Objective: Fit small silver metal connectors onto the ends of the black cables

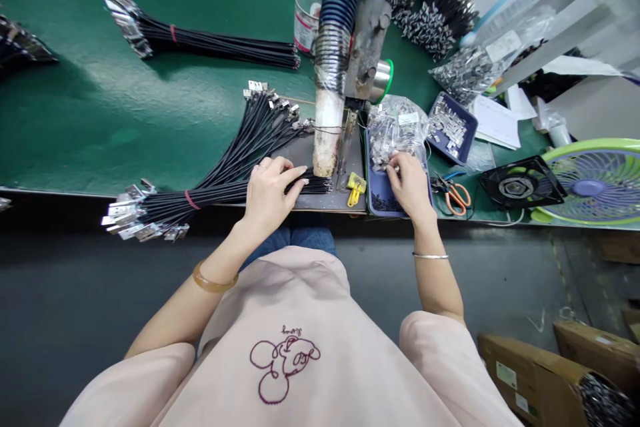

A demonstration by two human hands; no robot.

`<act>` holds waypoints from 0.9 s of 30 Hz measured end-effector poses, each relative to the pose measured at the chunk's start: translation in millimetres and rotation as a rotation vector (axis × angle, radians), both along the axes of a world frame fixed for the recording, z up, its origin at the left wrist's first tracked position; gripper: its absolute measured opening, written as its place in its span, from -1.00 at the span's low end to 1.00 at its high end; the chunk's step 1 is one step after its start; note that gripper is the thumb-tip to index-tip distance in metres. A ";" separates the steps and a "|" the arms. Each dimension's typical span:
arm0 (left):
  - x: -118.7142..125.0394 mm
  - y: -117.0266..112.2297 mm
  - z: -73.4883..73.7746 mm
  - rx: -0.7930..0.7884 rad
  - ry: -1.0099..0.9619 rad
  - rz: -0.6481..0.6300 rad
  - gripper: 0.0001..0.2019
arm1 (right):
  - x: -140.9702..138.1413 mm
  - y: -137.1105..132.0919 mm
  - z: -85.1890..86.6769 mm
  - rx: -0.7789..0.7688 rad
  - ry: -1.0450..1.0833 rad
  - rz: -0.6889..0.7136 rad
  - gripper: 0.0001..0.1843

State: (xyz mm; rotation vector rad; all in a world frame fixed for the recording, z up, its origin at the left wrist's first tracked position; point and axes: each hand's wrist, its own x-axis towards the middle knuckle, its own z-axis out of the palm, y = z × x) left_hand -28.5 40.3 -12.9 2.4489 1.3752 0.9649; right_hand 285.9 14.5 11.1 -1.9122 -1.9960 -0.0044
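My left hand [273, 193] lies over the near ends of a bundle of black cables [215, 195], its fingers curled round some of them. A red band ties this bundle, and metal connectors [135, 213] cap its left end. More black cables fan out behind it toward the back. At the blue tray [371, 197], my right hand [411, 183] has its fingers bent together at the mouth of a clear bag of small metal connectors [397, 123]. Whatever is between those fingertips is hidden. Small black parts [387, 202] lie in the tray's front.
A fume hose [327, 100] and metal stand come down between my hands, beside a solder spool [383, 80]. Yellow clip-like tool [356, 188], orange-handled pliers [456, 195], a black fan [520, 183] and a second connector tray [467, 137] sit rightward. Another tied cable bundle [215, 40] lies behind.
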 end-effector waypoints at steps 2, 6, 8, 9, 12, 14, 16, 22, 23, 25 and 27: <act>-0.5 -4.1 1.4 0.008 -0.039 -0.008 -0.76 | -3.8 -12.9 4.8 0.010 0.071 0.003 -0.86; -1.8 -16.0 3.8 0.092 -0.109 -0.042 -0.81 | -10.1 -33.5 16.7 0.117 0.261 -0.034 -0.81; -0.9 -20.6 2.9 0.155 -0.048 -0.088 -0.82 | -14.3 -42.0 22.6 0.217 0.285 -0.129 -0.77; 0.3 -21.9 1.9 0.183 0.006 -0.106 -0.82 | -16.6 -46.0 25.2 0.263 0.277 -0.183 -0.75; 6.2 -22.2 -2.3 0.218 0.151 -0.109 -0.79 | -21.8 -56.9 29.4 0.318 0.241 -0.266 -0.71; 10.3 -20.9 -4.8 0.214 0.173 -0.101 -0.73 | -22.1 -61.8 28.4 0.257 0.240 -0.247 -0.71; 12.6 -20.4 -6.1 0.206 0.146 -0.118 -0.71 | -19.1 -63.1 24.4 0.151 0.234 -0.212 -0.78; 10.4 -27.3 -3.2 0.213 -0.104 -0.196 -0.78 | -5.0 -47.3 9.9 0.026 0.061 -0.055 -0.86; 10.3 -28.6 -2.4 0.245 -0.117 -0.194 -0.80 | -3.7 -44.0 9.6 0.001 0.056 -0.015 -0.87; 11.0 -30.5 -0.8 0.299 -0.109 -0.193 -0.85 | -1.9 -38.8 11.3 -0.063 0.054 0.032 -0.89; 12.0 -31.9 1.2 0.294 -0.086 -0.225 -0.86 | 0.1 -35.4 14.8 -0.119 0.047 0.042 -0.91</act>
